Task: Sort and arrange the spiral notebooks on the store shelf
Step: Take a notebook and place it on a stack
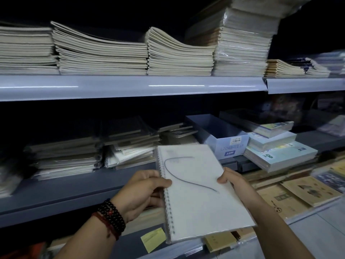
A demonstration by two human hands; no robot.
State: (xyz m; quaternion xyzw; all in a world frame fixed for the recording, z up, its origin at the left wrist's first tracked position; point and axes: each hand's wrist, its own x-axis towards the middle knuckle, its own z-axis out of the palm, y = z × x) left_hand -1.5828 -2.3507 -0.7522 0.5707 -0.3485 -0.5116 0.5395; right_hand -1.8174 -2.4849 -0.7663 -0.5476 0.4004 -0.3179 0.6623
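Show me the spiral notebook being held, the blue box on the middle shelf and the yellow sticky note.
spiral notebook (201, 193): head view, middle of its white cover.
blue box (226, 146): head view, its labelled front wall.
yellow sticky note (152, 239): head view, centre of the note.

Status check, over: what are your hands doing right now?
Left hand grips spiral notebook at its coil edge; right hand pinches opposite edge. Notebook held up before middle-shelf stacks. Nothing blocking it.

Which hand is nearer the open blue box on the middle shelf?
Right. The right hand grips the notebook's right edge just below the blue box; the left hand holds the spiral side, farther left.
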